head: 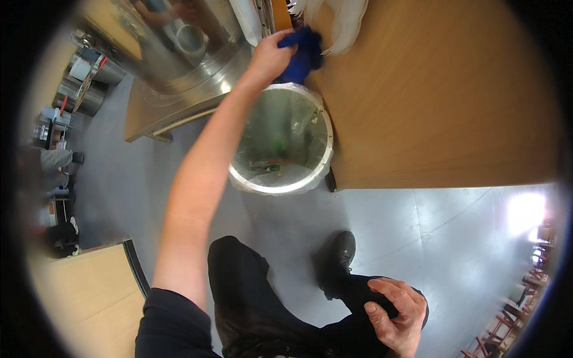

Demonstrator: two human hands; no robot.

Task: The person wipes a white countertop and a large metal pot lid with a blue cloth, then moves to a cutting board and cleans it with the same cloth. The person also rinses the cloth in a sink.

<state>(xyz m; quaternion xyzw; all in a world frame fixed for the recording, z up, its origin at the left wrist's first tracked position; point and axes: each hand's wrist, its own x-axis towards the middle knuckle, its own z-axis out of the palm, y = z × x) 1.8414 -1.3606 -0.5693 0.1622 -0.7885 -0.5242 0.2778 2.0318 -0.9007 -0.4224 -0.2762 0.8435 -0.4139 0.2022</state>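
My left hand (273,56) reaches forward at the top middle and grips a blue cloth (304,51), blurred by motion. The cloth hangs just beyond the rim of a round bin (330,134) lined with clear plastic, and my forearm crosses the bin's left side. Small bits of litter, some green, lie inside it. My right hand (398,308) is at the lower right above my knee, its fingers curved and apart with nothing between them.
A wooden panel or tabletop (438,98) adjoins the bin on the right, with a white fringed thing (342,22) at its far edge. A shiny steel vessel (192,67) stands on a wooden stand (138,109). Steel pots (89,94) and a person's legs (56,163) show far left, wooden stools (501,331) lower right.
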